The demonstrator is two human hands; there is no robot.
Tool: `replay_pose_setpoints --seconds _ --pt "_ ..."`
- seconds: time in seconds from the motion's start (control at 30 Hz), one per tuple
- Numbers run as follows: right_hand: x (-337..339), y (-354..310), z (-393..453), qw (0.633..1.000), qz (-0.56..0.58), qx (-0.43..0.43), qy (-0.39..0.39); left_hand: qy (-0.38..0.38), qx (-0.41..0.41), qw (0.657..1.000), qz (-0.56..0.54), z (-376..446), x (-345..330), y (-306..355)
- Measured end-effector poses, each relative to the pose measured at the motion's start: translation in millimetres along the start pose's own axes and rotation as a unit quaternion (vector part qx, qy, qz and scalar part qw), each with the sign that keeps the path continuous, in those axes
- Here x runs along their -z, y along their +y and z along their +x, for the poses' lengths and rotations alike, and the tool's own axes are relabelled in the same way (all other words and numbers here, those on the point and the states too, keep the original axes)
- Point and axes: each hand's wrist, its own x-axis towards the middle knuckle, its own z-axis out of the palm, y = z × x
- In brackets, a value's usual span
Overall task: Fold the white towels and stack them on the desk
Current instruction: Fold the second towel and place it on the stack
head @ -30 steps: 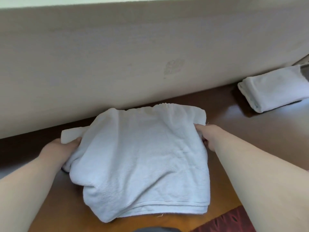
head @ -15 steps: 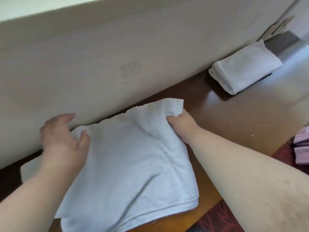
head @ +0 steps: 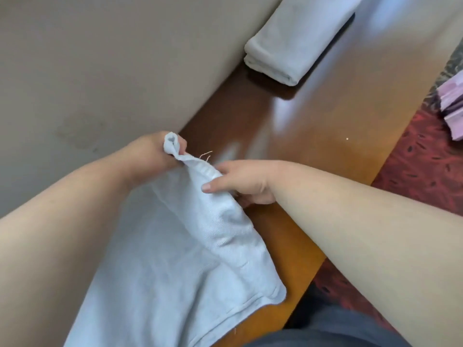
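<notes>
A white towel (head: 175, 266) lies partly folded on the brown wooden desk (head: 313, 126), spreading toward me. My left hand (head: 152, 154) grips its far corner, bunched and lifted off the desk. My right hand (head: 240, 182) pinches the towel's right edge just below that corner, thumb on top and fingers underneath. A second white towel (head: 293, 46), folded into a thick bundle, rests at the far end of the desk against the wall.
A beige wall (head: 100, 58) runs along the desk's left side. Red patterned carpet (head: 421, 171) lies beyond the desk's right edge, with a pink and purple object (head: 453, 103) on it at the far right. Dark trousers (head: 325, 334) show at the bottom.
The view has swung right and tilted. My left hand has moved from the towel's left side to its far corner and now grips it. My right hand has shifted just below along the right edge.
</notes>
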Motion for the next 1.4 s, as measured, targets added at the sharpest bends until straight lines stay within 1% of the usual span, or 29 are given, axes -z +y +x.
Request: replay_pose_setpoints --seconds 0.03,0.07,0.1,0.13,0.17,0.2,0.23,0.27,0.3,0.33,0.37,0.4,0.43,0.5,0.57,0.63,0.7,0.77,0.8,0.83,0.9,0.93,1.03,1.1,1.17,1.23,1.3,1.33,1.4 --pt "8.8 5.5 -6.7 0.997 -0.029 -0.030 -0.063 0.008 -0.005 0.998 -0.070 -4.7 2.2 -8.1" --pt "14.9 14.1 -12.5 0.993 -0.054 -0.046 -0.098 0.013 -0.001 0.990 -0.140 -3.3 -0.4 -7.3" --pt "18.3 22.4 -17.7 0.989 -0.078 -0.056 -0.112 0.052 0.009 0.978 -0.202 -5.2 -5.9 1.8" --pt "18.7 29.9 -21.4 0.986 -0.102 -0.062 -0.113 0.122 -0.002 0.967 -0.224 -4.7 -15.8 8.0" --pt "16.7 35.5 -24.0 0.985 -0.122 -0.060 -0.106 0.225 -0.093 0.943 -0.227 -1.4 -25.4 6.9" --pt "13.4 39.7 -26.1 0.984 -0.142 -0.055 -0.095 0.365 -0.132 0.881 -0.271 7.9 -25.9 7.5" --pt "10.2 42.4 -28.3 0.983 -0.160 -0.048 -0.075 0.473 -0.174 0.820 -0.271 13.9 -33.5 12.1" --pt "7.9 43.1 -31.0 0.982 -0.180 -0.036 -0.050 0.516 -0.184 0.811 -0.208 7.9 -39.0 10.3" --pt "7.6 43.9 -34.2 0.981 -0.190 -0.019 -0.027 0.469 -0.144 0.865 -0.108 -1.3 -33.0 6.2" --pt "9.2 45.6 -38.5 0.983 -0.181 -0.001 -0.014 0.334 -0.121 0.933 -0.066 0.7 -21.0 10.3" --pt "11.6 47.6 -43.8 0.989 -0.148 0.013 -0.012 0.153 -0.070 0.984 -0.064 -4.3 -11.0 19.3" --pt "15.8 49.8 -49.6 0.994 -0.106 0.018 -0.023 0.038 -0.053 0.993 -0.098 -2.5 -2.6 14.4" --pt "21.1 52.5 -56.3 0.997 -0.071 0.014 -0.041 0.043 -0.056 0.991 -0.113 -1.8 2.2 8.5" --pt "35.7 61.6 -68.5 0.995 -0.062 -0.004 -0.079 0.126 -0.049 0.981 -0.136 14.5 -2.7 14.0" --pt "48.7 72.2 -77.9 0.993 -0.078 -0.018 -0.081 0.193 -0.017 0.975 -0.104 32.5 -7.9 15.9" --pt "58.6 81.9 -82.8 0.997 -0.060 -0.038 -0.020 0.221 0.017 0.968 -0.116 50.9 -13.2 11.5" --pt "64.9 93.2 -82.8 0.997 0.007 -0.058 0.048 0.211 0.015 0.969 -0.129 64.6 -20.5 9.7" --pt "64.9 104.4 -79.7 0.990 0.089 -0.082 0.070 0.204 0.014 0.970 -0.134 77.9 -29.9 10.5" --pt "62.2 110.8 -77.2 0.989 0.097 -0.092 0.069 0.201 0.014 0.970 -0.134 83.2 -34.6 10.4" --pt "59.1 117.2 -74.2 0.989 0.075 -0.099 0.081 0.199 0.015 0.972 -0.123 87.6 -39.5 9.3" --pt "56.8 123.4 -69.1 0.983 -0.001 -0.101 0.152 0.193 0.018 0.976 -0.095 95.6 -47.6 5.0" --pt "60.0 123.4 -67.3 0.976 -0.020 -0.097 0.192 0.198 0.013 0.976 -0.089 100.1 -48.9 3.7" --pt "82.1 113.1 -65.7 0.954 0.013 -0.072 0.292 0.267 0.006 0.959 -0.090 112.7 -42.9 5.0" --pt "102.3 107.5 -65.2 0.937 0.047 -0.064 0.341 0.309 0.012 0.948 -0.069 117.4 -42.9 9.4" --pt "114.9 105.6 -62.8 0.933 0.015 -0.084 0.350 0.303 0.009 0.953 -0.011 108.8 -57.7 20.5" --pt "118.9 107.9 -57.2 0.933 -0.008 -0.107 0.344 0.271 0.006 0.961 0.055 85.1 -91.2 34.4" --pt "119.9 109.2 -51.1 0.934 -0.017 -0.118 0.338 0.208 0.011 0.972 0.105 51.5 -134.0 44.6" --pt "122.2 109.2 -50.2 0.934 -0.055 -0.120 0.333 0.172 0.016 0.977 0.124 35.4 -153.7 46.2" --pt "131.1 110.4 -53.2 0.921 -0.151 -0.133 0.334 0.117 0.045 0.983 0.137 14.3 -176.6 41.3"
